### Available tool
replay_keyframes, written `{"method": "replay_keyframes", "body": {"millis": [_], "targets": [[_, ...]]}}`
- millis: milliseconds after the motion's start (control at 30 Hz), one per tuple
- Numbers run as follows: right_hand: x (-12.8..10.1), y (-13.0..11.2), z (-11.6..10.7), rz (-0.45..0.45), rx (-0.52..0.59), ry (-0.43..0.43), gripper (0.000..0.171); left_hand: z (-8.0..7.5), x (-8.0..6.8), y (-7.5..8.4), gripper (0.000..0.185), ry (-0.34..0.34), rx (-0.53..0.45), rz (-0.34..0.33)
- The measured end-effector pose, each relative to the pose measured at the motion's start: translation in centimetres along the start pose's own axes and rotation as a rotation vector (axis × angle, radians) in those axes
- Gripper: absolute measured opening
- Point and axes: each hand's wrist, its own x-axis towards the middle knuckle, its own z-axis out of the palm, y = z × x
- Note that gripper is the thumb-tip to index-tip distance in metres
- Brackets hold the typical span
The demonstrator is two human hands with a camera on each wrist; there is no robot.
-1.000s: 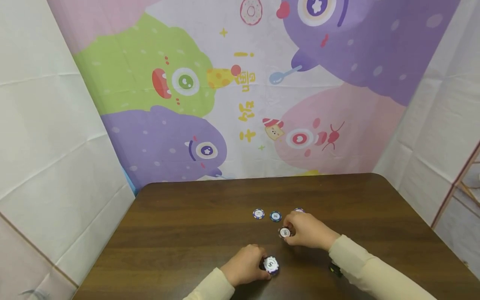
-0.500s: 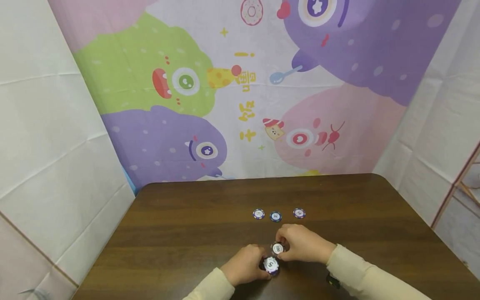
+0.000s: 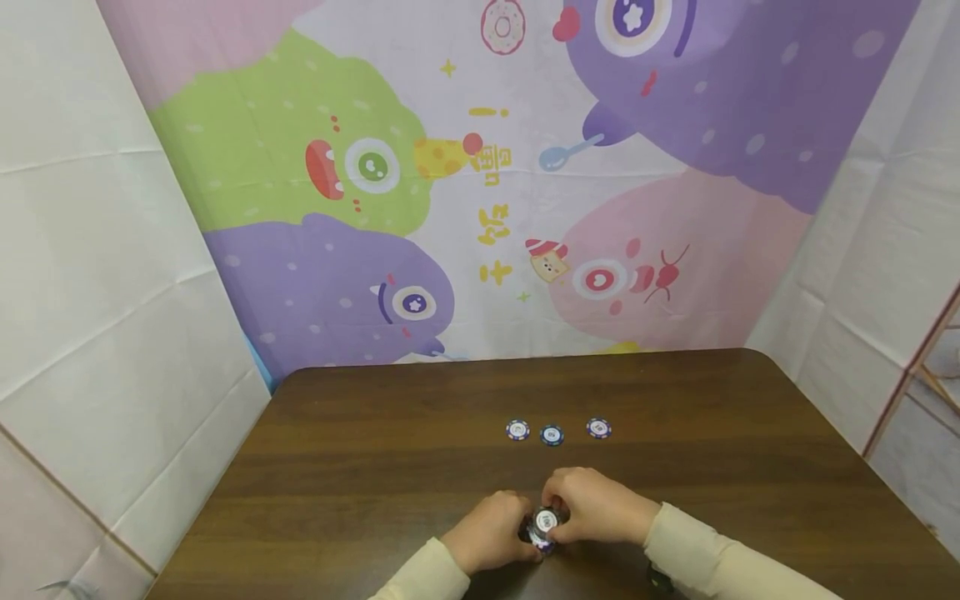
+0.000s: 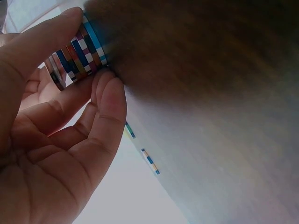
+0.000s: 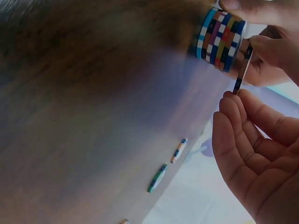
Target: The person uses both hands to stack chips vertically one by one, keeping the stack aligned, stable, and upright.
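A stack of several poker chips (image 5: 220, 41) in mixed colours stands on the brown table, with my left hand (image 3: 491, 531) gripping its sides between thumb and fingers. In the left wrist view the striped chip edges (image 4: 83, 52) show between thumb and fingers. My right hand (image 3: 600, 506) pinches a single black poker chip (image 3: 547, 522) marked 100 by its edges. That chip is right over the stack's top and hides most of it in the head view. The right wrist view has the black chip slightly tilted, with a narrow gap above the stack.
Three loose poker chips lie in a row beyond the hands: a blue-and-white one (image 3: 517, 430), a dark green-blue one (image 3: 552, 435) and another blue one (image 3: 598, 428). A cartoon-printed cloth (image 3: 495, 317) hangs behind the table's far edge.
My right hand has brought the black chip nearer and leftward, from beside the loose chips to over the stack. The left hand keeps its hold on the stack.
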Motion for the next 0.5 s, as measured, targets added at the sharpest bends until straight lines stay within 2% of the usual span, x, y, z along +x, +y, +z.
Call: {"method": "replay_keyframes", "body": {"millis": [500], "targets": [[0.03, -0.29, 0.77, -0.026, -0.003, -0.015, 0.025, -0.05, -0.01, -0.04, 0.028, 0.013, -0.003, 0.009]]}}
